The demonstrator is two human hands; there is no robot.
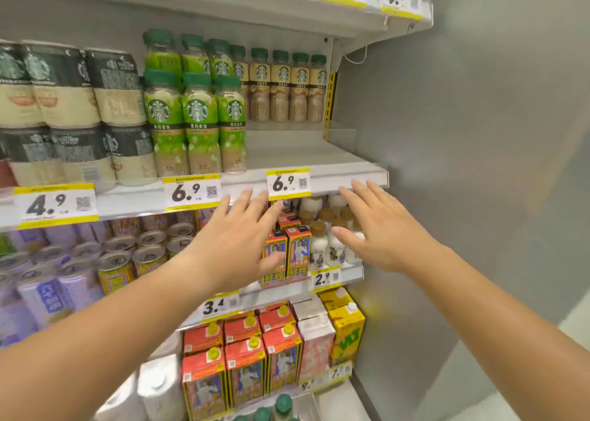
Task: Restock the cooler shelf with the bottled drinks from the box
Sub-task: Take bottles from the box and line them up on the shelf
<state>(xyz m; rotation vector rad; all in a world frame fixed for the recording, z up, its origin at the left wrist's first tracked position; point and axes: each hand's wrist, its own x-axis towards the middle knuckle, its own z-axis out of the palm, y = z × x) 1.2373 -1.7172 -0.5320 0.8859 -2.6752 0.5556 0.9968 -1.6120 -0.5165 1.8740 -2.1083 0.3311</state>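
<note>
Bare left hand (238,240), right hand (383,229), both empty

a shop's drinks cooler is filling the view: white shelves (319,152) are carrying rows of bottled coffee (198,123), cans (150,254) and cartons (245,366), with yellow-edged price tags (289,182) showing along each shelf front.

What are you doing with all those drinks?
A person is restocking a shop cooler. Both hands are empty and open: the left hand and right hand reach toward the shelf edge. Tan bottles stand at the back there, with bare shelf in front. No box is in view.
</note>
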